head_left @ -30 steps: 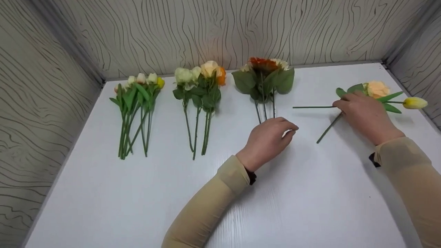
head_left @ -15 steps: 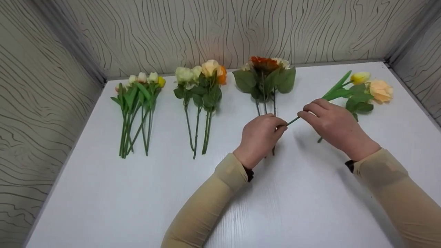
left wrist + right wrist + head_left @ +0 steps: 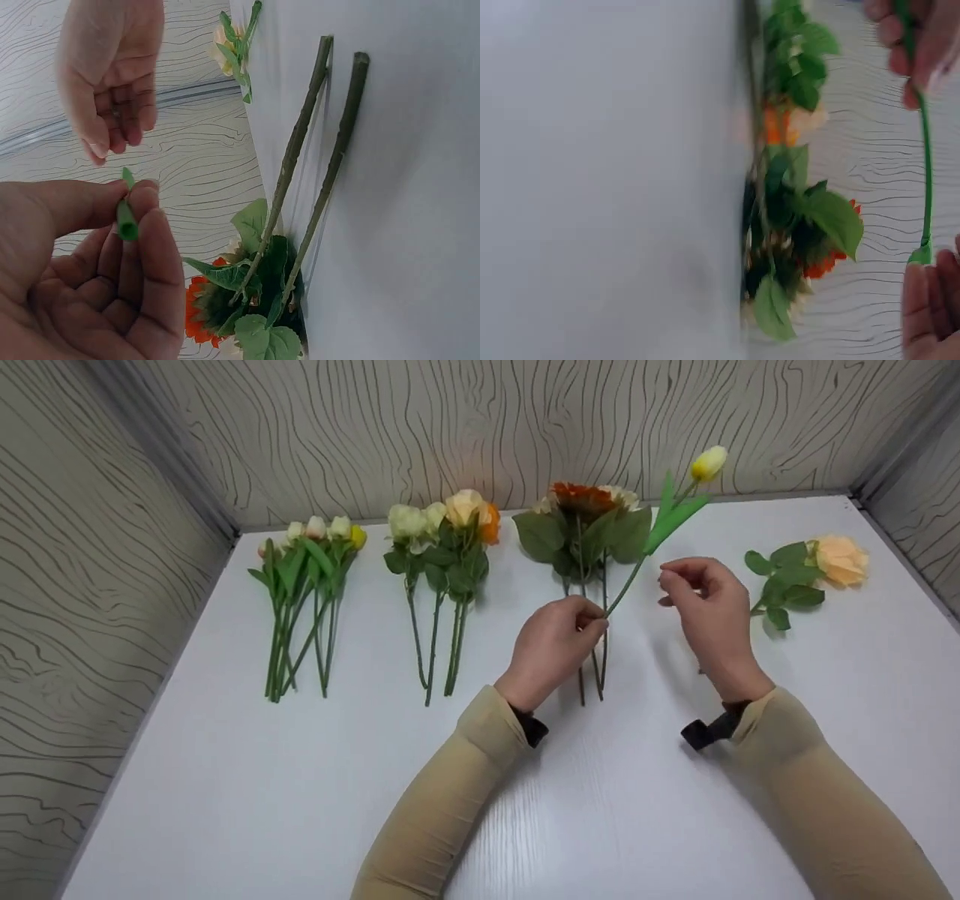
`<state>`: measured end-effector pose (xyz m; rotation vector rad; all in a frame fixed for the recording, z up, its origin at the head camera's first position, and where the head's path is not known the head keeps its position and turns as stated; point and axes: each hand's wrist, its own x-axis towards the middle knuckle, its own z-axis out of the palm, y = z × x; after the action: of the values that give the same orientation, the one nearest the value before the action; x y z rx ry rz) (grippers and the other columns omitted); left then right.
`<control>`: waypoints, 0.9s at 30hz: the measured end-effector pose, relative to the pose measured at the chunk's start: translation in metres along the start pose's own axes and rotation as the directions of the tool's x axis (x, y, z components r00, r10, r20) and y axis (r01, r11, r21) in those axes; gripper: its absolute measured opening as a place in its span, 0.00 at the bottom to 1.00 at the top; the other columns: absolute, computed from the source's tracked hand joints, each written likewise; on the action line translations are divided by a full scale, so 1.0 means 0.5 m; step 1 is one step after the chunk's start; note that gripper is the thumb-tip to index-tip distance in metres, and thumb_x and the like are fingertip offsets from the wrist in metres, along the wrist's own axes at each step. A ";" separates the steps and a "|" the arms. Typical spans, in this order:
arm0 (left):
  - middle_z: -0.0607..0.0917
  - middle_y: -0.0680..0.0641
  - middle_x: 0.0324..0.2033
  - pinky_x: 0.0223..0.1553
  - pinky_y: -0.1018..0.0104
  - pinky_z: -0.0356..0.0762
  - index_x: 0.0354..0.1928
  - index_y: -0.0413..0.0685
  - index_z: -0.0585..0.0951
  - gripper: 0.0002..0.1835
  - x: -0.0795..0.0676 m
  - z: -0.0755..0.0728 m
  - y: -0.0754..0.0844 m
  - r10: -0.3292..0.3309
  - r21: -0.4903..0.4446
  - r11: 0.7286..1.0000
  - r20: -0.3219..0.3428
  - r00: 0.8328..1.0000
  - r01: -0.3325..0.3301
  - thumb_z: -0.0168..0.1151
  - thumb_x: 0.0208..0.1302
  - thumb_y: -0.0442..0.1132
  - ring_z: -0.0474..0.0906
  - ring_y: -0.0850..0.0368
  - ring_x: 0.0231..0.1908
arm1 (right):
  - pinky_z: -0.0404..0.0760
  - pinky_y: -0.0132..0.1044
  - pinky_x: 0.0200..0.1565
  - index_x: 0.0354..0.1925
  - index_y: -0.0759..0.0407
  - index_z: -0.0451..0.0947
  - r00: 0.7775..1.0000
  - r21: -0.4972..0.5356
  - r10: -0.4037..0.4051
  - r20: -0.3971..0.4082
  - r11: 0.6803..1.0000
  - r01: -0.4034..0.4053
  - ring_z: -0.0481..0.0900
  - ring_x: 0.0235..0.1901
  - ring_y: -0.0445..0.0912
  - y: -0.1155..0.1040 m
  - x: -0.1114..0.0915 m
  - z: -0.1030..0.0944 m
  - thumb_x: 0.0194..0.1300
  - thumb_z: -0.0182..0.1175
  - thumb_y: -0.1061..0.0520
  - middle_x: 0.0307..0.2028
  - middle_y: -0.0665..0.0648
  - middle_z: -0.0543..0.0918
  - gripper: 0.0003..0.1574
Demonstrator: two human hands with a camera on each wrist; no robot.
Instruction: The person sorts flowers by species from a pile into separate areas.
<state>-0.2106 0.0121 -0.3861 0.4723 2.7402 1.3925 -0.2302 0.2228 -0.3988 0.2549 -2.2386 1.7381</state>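
Observation:
A yellow-and-white tulip [image 3: 709,463] with green leaves stands tilted up to the right in the head view. My left hand [image 3: 551,649] pinches its green stem [image 3: 127,217] near the lower end, between thumb and fingers. To the right of the stem is my right hand [image 3: 712,619], its fingers loosely bent and holding nothing; in the head view a gap separates it from the tulip. A peach rose [image 3: 840,561] lies on the table at the right, its stem partly hidden behind the right hand. Behind my left hand lie orange and cream flowers [image 3: 583,499] with broad leaves.
Several tulips [image 3: 307,562] lie at the left of the white table [image 3: 300,810]. A group of pale green, peach and orange roses [image 3: 442,521] lies right of them. Wood-grain panels [image 3: 420,427] stand along the back and sides.
My right hand brought the tulip leftward from beside the peach rose. The left hand took its stem, and the right hand let go. The tulip now points upward.

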 end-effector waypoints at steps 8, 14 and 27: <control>0.82 0.60 0.29 0.32 0.71 0.75 0.43 0.51 0.86 0.04 -0.008 0.011 0.010 -0.002 0.005 1.000 0.096 0.995 0.001 0.66 0.71 0.41 0.76 0.63 0.30 | 0.84 0.34 0.45 0.54 0.68 0.81 0.921 0.594 0.374 0.106 0.719 -0.361 0.81 0.41 0.48 -0.015 0.015 -0.008 0.66 0.71 0.55 0.40 0.59 0.85 0.23; 0.83 0.60 0.31 0.34 0.70 0.76 0.43 0.51 0.87 0.05 -0.007 0.010 0.010 -0.002 -0.068 0.998 0.094 0.996 0.008 0.66 0.72 0.42 0.77 0.63 0.31 | 0.84 0.34 0.43 0.54 0.69 0.80 0.930 0.567 0.325 0.174 0.739 -0.365 0.80 0.38 0.47 -0.022 0.009 -0.003 0.69 0.68 0.56 0.40 0.59 0.83 0.21; 0.83 0.57 0.30 0.31 0.70 0.76 0.41 0.51 0.86 0.04 -0.001 0.006 0.006 0.008 -0.186 0.982 0.024 1.000 -0.004 0.66 0.72 0.42 0.76 0.61 0.30 | 0.79 0.36 0.44 0.53 0.68 0.78 0.925 0.429 0.233 0.300 0.833 -0.349 0.77 0.46 0.49 -0.030 -0.014 0.030 0.74 0.63 0.51 0.43 0.58 0.81 0.22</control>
<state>-0.2086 0.0160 -0.3858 0.4841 2.5575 1.6131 -0.2209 0.2042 -0.3908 0.2379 -2.0421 2.5483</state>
